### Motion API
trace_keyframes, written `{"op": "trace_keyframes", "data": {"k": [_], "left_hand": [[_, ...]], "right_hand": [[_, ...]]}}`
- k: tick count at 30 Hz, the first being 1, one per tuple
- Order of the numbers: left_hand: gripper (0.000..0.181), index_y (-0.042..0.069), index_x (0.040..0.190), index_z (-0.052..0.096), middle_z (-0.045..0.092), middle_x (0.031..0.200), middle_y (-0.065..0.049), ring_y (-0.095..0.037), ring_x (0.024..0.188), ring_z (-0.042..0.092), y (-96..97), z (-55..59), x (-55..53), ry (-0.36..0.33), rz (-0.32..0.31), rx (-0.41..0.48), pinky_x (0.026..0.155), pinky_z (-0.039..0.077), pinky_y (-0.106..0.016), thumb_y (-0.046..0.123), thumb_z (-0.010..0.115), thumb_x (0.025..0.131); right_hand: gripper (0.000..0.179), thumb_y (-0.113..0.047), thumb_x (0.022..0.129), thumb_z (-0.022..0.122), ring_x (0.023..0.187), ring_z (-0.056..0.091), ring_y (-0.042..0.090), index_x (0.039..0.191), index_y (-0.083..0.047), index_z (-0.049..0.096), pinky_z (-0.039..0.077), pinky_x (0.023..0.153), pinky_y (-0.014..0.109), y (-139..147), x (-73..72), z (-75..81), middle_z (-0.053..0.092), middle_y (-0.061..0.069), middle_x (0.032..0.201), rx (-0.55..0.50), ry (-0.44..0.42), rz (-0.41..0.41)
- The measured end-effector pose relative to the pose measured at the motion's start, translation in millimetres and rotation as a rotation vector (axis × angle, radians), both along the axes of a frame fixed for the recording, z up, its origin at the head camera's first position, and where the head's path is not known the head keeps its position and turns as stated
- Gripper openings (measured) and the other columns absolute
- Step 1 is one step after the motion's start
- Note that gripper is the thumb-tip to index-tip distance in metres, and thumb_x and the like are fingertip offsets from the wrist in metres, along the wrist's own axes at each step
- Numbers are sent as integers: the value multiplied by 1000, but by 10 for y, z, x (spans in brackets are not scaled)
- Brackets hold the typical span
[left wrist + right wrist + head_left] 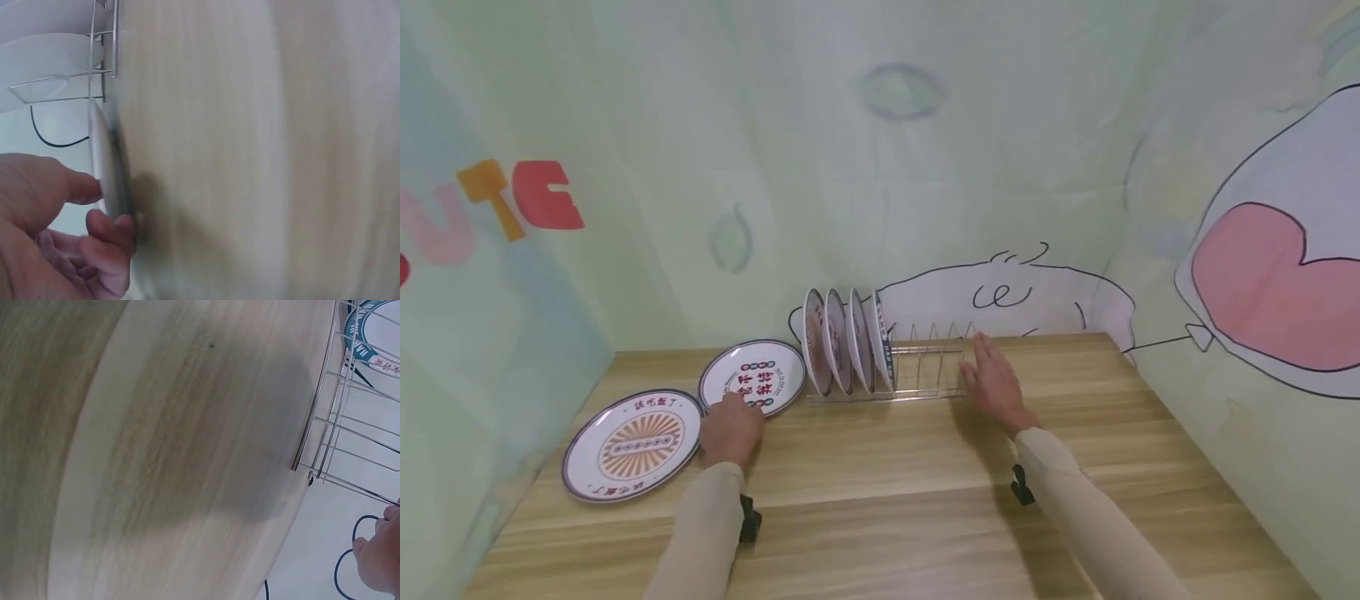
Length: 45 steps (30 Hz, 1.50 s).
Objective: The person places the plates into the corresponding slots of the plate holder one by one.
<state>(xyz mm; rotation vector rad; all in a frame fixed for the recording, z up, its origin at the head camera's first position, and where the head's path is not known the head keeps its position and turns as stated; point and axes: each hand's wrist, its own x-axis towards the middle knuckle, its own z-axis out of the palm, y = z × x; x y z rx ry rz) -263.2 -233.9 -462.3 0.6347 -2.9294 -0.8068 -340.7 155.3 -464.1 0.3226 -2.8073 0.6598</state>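
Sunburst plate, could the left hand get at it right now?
Probably yes: the sunburst plate lies just beside the left hand, with nothing on top, though that hand would likely need to release the smaller plate it pinches.

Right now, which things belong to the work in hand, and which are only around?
Probably part of the job:
small plate, pinched in the left grip
large plate beside it
wire rack, right grip at its right end
four plates standing in the rack

Only around:
printed wall backdrop
wooden table

Rack [928,396] on table [880,517]; four plates [814,342] in left half; two plates [643,446] leftward.
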Motion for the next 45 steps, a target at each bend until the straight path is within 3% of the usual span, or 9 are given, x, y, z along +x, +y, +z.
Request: {"op": "trace_keyframes", "data": {"k": [10,15,18,22,25,28,32,40,45], "left_hand": [[61,-15,141,31,64,102,-34,-34,72,70,166,-52,-80,85,232,262,90,50,-53,15,51,91],[71,-9,151,23,42,135,-45,-16,47,65,197,-137,-122,166,340,451,100,52,-48,12,56,92],[79,-3,157,12,39,139,-44,-10,43,62,200,-189,-165,196,396,538,80,62,-39,11,58,94],[91,6,159,-1,57,124,-38,-12,42,62,189,-254,-209,256,487,617,57,62,-33,3,59,91],[91,6,159,0,64,116,-33,-24,59,71,163,-285,-223,269,529,610,78,62,-41,2,60,90],[90,4,159,2,65,117,-31,-33,79,74,131,-281,-222,242,535,596,104,50,-49,5,60,90],[89,5,159,1,63,121,-32,-19,56,69,103,-247,-196,220,517,633,109,45,-48,5,58,90],[88,9,161,0,40,149,-34,-1,43,55,72,-92,-198,268,475,646,54,52,-18,3,51,90],[79,6,160,9,29,154,-34,-2,44,54,29,14,-202,336,442,626,48,46,-15,5,48,92]], "right_hand": [[59,-24,105,46,149,28,42,152,8,28,24,123,53,8,-37,54,29,27,160,-65,0,-29],[59,-26,106,45,150,28,40,153,6,28,24,123,52,-20,-16,52,29,25,161,-79,-24,-37],[60,-26,106,45,150,28,40,153,6,27,23,124,52,-31,-8,40,28,25,161,-93,-32,-42],[60,-25,105,45,149,29,41,154,4,26,25,123,53,-47,-6,8,28,24,161,-116,-43,-40],[60,-25,105,46,148,31,42,154,3,27,27,122,54,-58,-2,-10,28,24,161,-133,-48,-46],[59,-25,105,46,147,32,42,154,2,27,28,121,55,-62,5,-19,28,23,161,-145,-49,-55],[60,-27,106,45,147,32,42,154,2,27,28,121,55,-62,10,-22,27,23,162,-138,-55,-62],[60,-27,105,46,149,30,41,155,2,26,26,122,54,-56,15,7,26,23,162,-141,-47,-68],[60,-27,105,46,149,30,41,155,1,27,26,122,54,-49,4,4,26,23,162,-143,-50,-59]]}}
